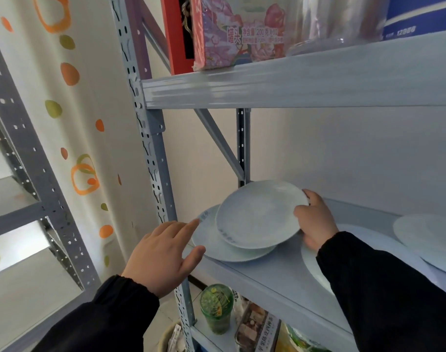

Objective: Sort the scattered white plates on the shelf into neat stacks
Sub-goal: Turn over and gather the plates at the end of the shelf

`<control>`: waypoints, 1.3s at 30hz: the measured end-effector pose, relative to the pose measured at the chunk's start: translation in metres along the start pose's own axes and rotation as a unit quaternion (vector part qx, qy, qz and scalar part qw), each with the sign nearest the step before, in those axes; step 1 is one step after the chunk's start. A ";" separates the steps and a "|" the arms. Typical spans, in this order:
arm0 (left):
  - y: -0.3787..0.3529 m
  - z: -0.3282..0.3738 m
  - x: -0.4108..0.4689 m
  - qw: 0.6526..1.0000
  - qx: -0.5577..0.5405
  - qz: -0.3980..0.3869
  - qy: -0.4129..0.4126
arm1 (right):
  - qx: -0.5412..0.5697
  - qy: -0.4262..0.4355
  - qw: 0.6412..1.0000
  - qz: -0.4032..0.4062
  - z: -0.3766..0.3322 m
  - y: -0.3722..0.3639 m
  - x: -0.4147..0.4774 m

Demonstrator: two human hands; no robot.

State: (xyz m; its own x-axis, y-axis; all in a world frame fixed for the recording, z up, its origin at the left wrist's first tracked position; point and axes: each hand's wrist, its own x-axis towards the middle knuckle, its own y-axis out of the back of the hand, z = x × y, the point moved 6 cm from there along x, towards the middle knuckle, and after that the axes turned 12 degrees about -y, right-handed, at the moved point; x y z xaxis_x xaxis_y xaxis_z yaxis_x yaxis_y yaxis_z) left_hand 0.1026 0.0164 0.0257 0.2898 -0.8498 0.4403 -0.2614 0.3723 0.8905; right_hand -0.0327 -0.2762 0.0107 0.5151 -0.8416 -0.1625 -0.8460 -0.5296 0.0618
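Observation:
My right hand (316,219) grips the right rim of a small white plate (257,214), tilted, with its lower edge resting on a larger white plate (211,242) that lies flat at the left end of the shelf (275,278). My left hand (166,252) is spread with fingers apart, its fingertips at the left rim of the larger plate, holding nothing. Another white plate (312,265) lies flat under my right forearm, mostly hidden by the sleeve. A further white plate (425,229) sits at the far right of the shelf.
The grey metal upright (150,138) stands right beside my left hand. The shelf above (293,82) carries a pink printed box (239,31) and clear plastic containers. Below the shelf stand a green jar (216,308) and food packets. A dotted curtain hangs at the left.

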 end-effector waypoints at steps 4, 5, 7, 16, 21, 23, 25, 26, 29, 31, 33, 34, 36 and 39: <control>-0.004 0.001 -0.002 1.000 -0.004 -0.005 0.001 | -0.071 -0.020 0.997 -0.019 0.008 -0.006 0.003; -0.004 0.001 -0.002 1.000 -0.005 -0.003 0.001 | -0.118 -0.006 0.993 -0.013 0.006 -0.006 -0.001; -0.004 0.001 -0.003 1.000 -0.007 -0.002 0.002 | -0.217 0.031 0.976 -0.005 0.001 -0.007 -0.009; -0.003 0.003 -0.008 1.000 -0.018 -0.004 0.003 | -0.316 0.095 0.944 -0.027 -0.002 -0.013 -0.012; 0.000 0.001 -0.010 1.000 -0.018 -0.002 0.005 | -0.327 0.100 0.939 -0.031 -0.002 -0.014 -0.012; 0.002 0.002 -0.011 1.000 -0.019 -0.001 0.006 | -0.326 0.100 0.940 -0.030 -0.002 -0.014 -0.012; 0.003 0.002 -0.013 1.000 -0.022 0.004 0.009 | -0.322 0.099 0.941 -0.034 -0.001 -0.015 -0.012; 0.004 0.002 -0.014 1.000 -0.024 0.004 0.010 | -0.319 0.098 0.942 -0.036 0.000 -0.015 -0.012; 0.006 0.005 -0.016 0.999 -0.032 0.004 0.011 | -0.318 0.102 0.942 -0.038 0.000 -0.015 -0.012; 0.006 0.005 -0.018 0.999 -0.034 0.003 0.011 | -0.329 0.111 0.937 -0.034 0.000 -0.015 -0.012; 0.007 0.007 -0.018 0.999 -0.036 0.003 0.010 | -0.353 0.125 0.927 -0.026 -0.002 -0.015 -0.013; 0.008 0.008 -0.017 0.999 -0.036 0.004 0.009 | -0.368 0.132 0.920 -0.022 -0.003 -0.015 -0.014; 0.010 0.011 -0.015 0.999 -0.034 0.005 0.004 | -0.396 0.142 0.907 -0.015 -0.006 -0.013 -0.017; 0.014 0.018 -0.007 0.999 -0.040 0.003 -0.008 | -0.435 0.151 0.888 -0.007 -0.012 -0.006 -0.024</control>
State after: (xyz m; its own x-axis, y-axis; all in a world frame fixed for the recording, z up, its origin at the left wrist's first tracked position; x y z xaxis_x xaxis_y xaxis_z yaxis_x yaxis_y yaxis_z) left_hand 0.0806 0.0207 0.0329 0.2741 -0.8525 0.4450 -0.1880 0.4064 0.8942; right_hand -0.0385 -0.2543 0.0266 0.6498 -0.7544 0.0933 -0.4794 -0.3114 0.8205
